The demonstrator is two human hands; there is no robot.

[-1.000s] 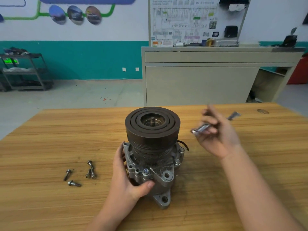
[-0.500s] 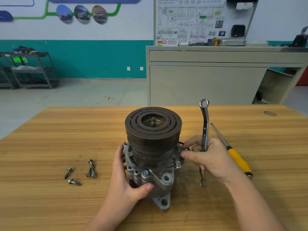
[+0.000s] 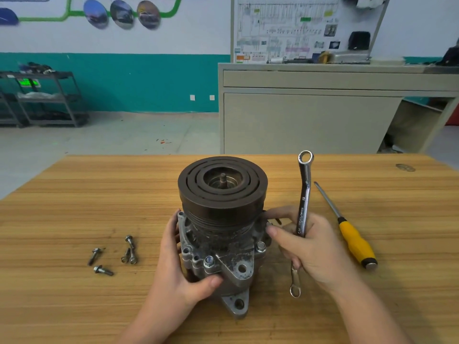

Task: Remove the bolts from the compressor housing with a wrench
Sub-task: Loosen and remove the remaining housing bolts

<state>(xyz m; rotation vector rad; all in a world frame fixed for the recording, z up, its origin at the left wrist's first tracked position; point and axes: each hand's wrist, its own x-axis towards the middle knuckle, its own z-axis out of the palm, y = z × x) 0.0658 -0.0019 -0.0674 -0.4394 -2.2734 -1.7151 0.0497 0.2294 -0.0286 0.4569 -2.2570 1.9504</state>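
Wrench (image 3: 303, 209) shank stamped "12"

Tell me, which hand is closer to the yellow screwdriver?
Right. The right hand, holding the wrench, sits just beside the screwdriver without touching it. The left hand grips the compressor on its far side.

A wooden table (image 3: 74, 207) is seen, on which a compressor (image 3: 221, 234) is stood upright; loose bolts (image 3: 113, 254) are scattered to its left, and a yellow-handled screwdriver (image 3: 352, 239) is laid to its right.
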